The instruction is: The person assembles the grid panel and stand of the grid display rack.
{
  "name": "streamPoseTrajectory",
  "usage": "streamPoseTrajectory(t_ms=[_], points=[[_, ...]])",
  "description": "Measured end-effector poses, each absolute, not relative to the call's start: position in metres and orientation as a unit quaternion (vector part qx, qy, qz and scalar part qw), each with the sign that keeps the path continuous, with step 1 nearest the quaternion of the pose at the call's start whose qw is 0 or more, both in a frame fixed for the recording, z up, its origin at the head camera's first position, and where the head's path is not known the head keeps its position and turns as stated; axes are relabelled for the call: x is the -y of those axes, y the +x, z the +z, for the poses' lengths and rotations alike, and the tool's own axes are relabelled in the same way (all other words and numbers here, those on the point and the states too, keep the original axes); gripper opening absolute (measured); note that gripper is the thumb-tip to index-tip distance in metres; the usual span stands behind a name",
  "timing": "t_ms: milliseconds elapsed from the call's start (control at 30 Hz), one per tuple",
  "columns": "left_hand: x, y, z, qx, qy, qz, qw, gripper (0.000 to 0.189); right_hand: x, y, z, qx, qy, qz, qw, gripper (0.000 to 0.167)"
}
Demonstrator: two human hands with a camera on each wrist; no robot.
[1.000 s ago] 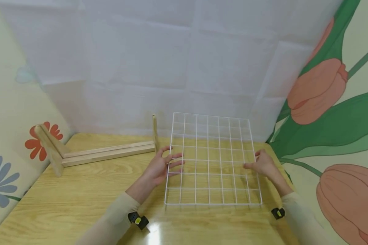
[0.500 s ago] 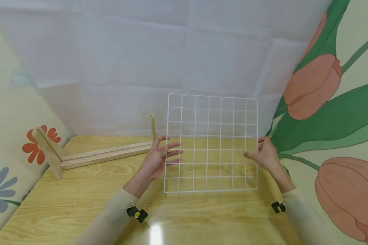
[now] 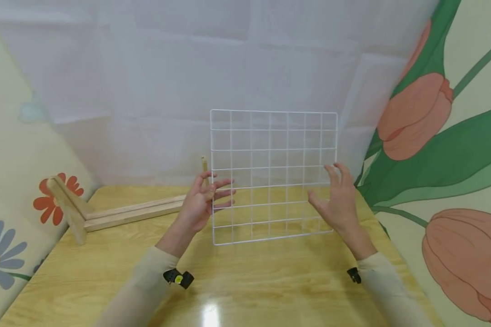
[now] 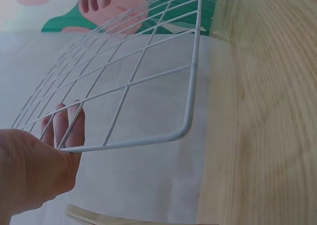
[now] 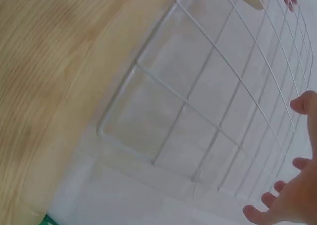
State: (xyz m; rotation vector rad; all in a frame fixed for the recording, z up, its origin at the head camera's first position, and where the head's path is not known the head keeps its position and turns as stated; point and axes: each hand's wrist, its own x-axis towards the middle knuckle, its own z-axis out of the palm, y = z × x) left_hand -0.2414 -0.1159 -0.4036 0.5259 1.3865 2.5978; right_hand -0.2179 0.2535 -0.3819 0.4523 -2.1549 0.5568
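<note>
A creased white sheet (image 3: 167, 86) covers the back, behind the wood-grain surface (image 3: 249, 281). The wall on the right (image 3: 483, 159) carries large pink tulips with green leaves; the wall on the left (image 3: 8, 136) shows a red flower and a blue one. In front of the sheet, a white wire grid panel (image 3: 270, 168) stands nearly upright in the air above the surface, between the two hands, its lower edge slanting a little higher toward the right. To its left, a pale wooden stand (image 3: 135, 215) rests on the surface: a long bar with a post at each end, the far post partly behind the left hand. Light sleeves (image 3: 143, 277) reach in from the bottom. The left hand (image 3: 198, 202) grasps the panel's left edge, fingertips showing through the mesh. The right hand (image 3: 338, 204) is released, fingers spread apart beside the panel's right edge; whether any fingertip touches the wire cannot be told. Small black devices sit at the left wrist (image 3: 178, 278) and right wrist (image 3: 354, 275).
</note>
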Motion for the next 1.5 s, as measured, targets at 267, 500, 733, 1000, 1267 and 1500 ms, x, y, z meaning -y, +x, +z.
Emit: streamPoseTrajectory(t_ms=[267, 500, 733, 1000, 1267, 1500], points=[[0.121, -0.238, -0.407, -0.464, 0.194, 0.862, 0.067, 0.02, -0.218, -0.224, -0.393, 0.868, 0.23, 0.139, 0.419, 0.085], [0.118, -0.237, -0.41, -0.462, 0.213, 0.86, 0.05, 0.019, -0.198, -0.226, -0.397, 0.881, 0.203, 0.123, 0.409, 0.091], [0.119, -0.237, -0.414, -0.449, 0.225, 0.863, 0.053, 0.023, -0.186, -0.226, -0.398, 0.892, 0.193, 0.127, 0.388, 0.093], [0.121, -0.236, -0.418, -0.441, 0.234, 0.865, 0.054, 0.018, -0.179, -0.228, -0.4, 0.891, 0.194, 0.133, 0.389, 0.08], [0.118, -0.233, -0.417, -0.449, 0.227, 0.862, 0.055, 0.018, -0.175, -0.231, -0.4, 0.869, 0.21, 0.153, 0.42, 0.072], [0.12, -0.233, -0.42, -0.458, 0.228, 0.858, 0.051, 0.015, -0.172, -0.232, -0.397, 0.872, 0.186, 0.177, 0.415, 0.066]])
